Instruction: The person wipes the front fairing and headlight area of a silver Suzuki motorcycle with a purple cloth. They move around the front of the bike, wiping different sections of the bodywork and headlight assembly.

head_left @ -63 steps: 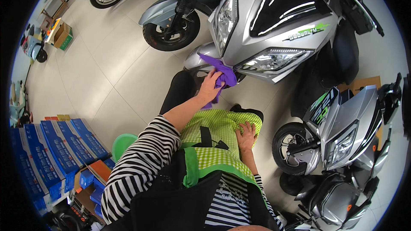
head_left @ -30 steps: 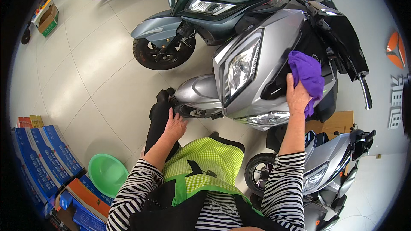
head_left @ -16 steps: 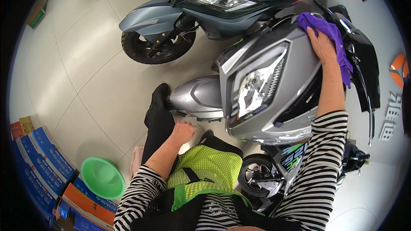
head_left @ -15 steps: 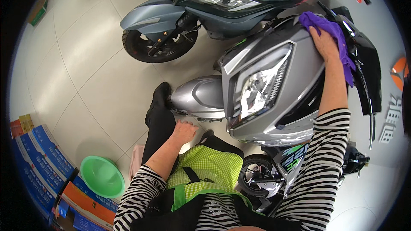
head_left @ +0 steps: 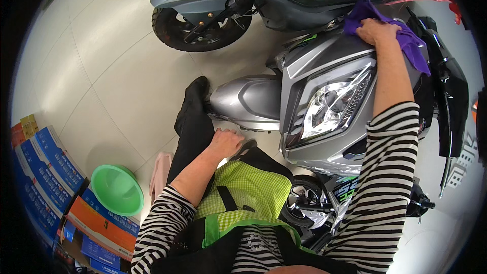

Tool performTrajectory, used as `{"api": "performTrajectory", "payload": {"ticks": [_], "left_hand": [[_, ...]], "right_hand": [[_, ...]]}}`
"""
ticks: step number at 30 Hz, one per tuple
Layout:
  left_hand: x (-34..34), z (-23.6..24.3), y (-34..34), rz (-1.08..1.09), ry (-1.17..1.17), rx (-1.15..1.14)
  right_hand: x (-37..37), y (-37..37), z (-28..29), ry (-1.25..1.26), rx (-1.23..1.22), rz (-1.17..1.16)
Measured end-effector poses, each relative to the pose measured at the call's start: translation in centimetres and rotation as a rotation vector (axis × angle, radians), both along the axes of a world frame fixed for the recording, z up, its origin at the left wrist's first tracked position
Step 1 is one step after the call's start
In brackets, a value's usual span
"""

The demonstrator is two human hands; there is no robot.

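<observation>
My right hand (head_left: 376, 31) presses a crumpled purple cloth (head_left: 413, 45) against the upper edge of the silver scooter's front panel (head_left: 332, 56), with the fingers closed on it. Below that hand is the scooter's large angular headlight (head_left: 337, 99). My left hand (head_left: 227, 143) is at my bent knee, holding nothing, its fingers loosely bent and a little apart. The silver front fender (head_left: 246, 99) lies beyond the left hand. A green checked apron (head_left: 253, 180) covers my lap.
A dark grey-blue scooter (head_left: 203, 0) stands close beyond the silver one. Another small vehicle's wheel (head_left: 304, 200) shows beside my lap. At left are a green basin (head_left: 117, 190), stacked blue boxes (head_left: 50, 167) and a pink stool-like object (head_left: 160, 172). The black handlebar (head_left: 449, 101) juts out at right.
My right hand and the purple cloth have shifted left along the panel's upper edge, toward the grey-blue scooter. My left hand stays at the knee. The whole view has shifted slightly.
</observation>
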State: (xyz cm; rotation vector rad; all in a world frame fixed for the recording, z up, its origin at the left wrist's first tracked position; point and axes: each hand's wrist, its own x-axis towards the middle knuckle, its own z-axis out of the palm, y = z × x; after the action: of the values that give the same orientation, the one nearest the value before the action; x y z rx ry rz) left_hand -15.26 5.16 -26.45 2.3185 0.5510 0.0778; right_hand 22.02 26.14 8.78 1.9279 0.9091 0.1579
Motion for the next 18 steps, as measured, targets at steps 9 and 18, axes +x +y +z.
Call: {"api": "performTrajectory", "payload": {"ticks": [9, 18], "left_hand": [[0.6, 0.0, 0.4, 0.007, 0.053, -0.116], [0.7, 0.1, 0.5, 0.017, 0.074, -0.135]], "right_hand": [[-0.4, 1.7, -5.3, 0.091, -0.129, 0.002], [-3.8, 0.1, -6.5, 0.037, -0.12, 0.156]]}}
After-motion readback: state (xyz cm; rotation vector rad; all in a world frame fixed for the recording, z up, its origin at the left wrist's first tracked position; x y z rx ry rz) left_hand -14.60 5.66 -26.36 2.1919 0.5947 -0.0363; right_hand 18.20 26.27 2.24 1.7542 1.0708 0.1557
